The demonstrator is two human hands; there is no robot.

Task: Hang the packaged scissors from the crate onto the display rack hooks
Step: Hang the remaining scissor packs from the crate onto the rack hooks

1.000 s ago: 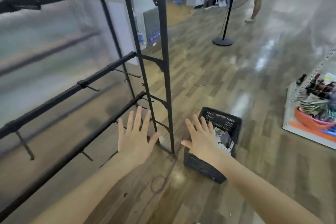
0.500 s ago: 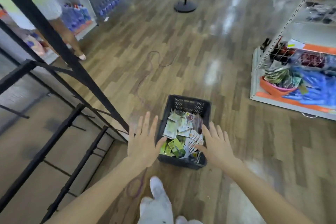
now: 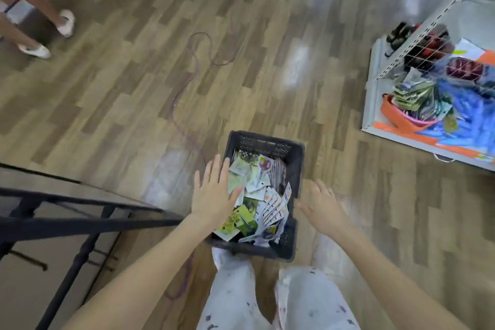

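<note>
The packaged scissors (image 3: pixel 261 190) lie heaped in the black crate (image 3: pixel 293 161) on the floor at your feet. Your left hand (image 3: pixel 214 194), fingers flat, hovers over its 9 o'clock edge; your right hand (image 3: pixel 322 207), empty and relaxed, hangs at 3 o'clock, probably ready to pick. The display rack (image 3: pixel 80 220) is cut off at 9 o'clock, its hooks hard to make out.

We counted one black crate (image 3: pixel 290 153) on the floor, holding a loose heap of packaged scissors (image 3: pixel 263 169) too jumbled and overlapped for us to number, though they were clearly more than ten. Two hands reached over it, a left hand (image 3: pixel 213 194) and a right hand (image 3: pixel 322 207), and we saw one black display rack (image 3: pixel 80 221) at the left and one white shelf unit (image 3: pixel 375 104) at the right. One purple cable (image 3: pixel 187 83) trailed across the boards, one orange basin (image 3: pixel 396 112) sat on the white shelf, and two feet in pale shoes (image 3: pixel 65 21) stood at the upper left.
</note>
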